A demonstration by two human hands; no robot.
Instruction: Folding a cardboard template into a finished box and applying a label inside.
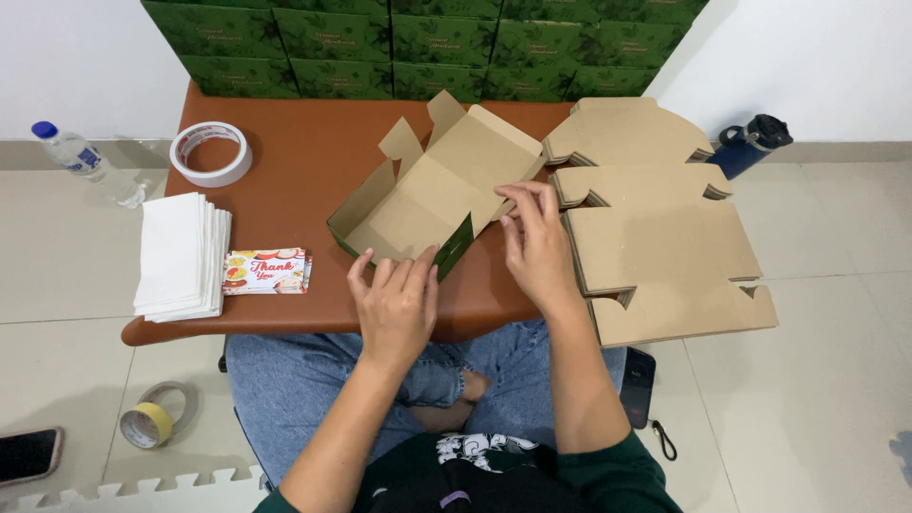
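Observation:
A half-folded cardboard box (439, 180), brown inside and green outside, lies on the low brown table (304, 157). My left hand (394, 304) rests its fingertips on the box's near side wall. My right hand (539, 249) pinches the box's right flap between thumb and fingers. A stack of flat, unfolded brown box blanks (655, 247) lies just right of that hand, hanging over the table edge.
Finished green boxes (427, 43) are stacked along the wall behind. White napkins (180, 256), printed cards (268, 272) and a tape roll (211, 152) lie at the table's left. On the floor are a water bottle (81, 160), another tape roll (157, 415), phones and a blue flask (750, 142).

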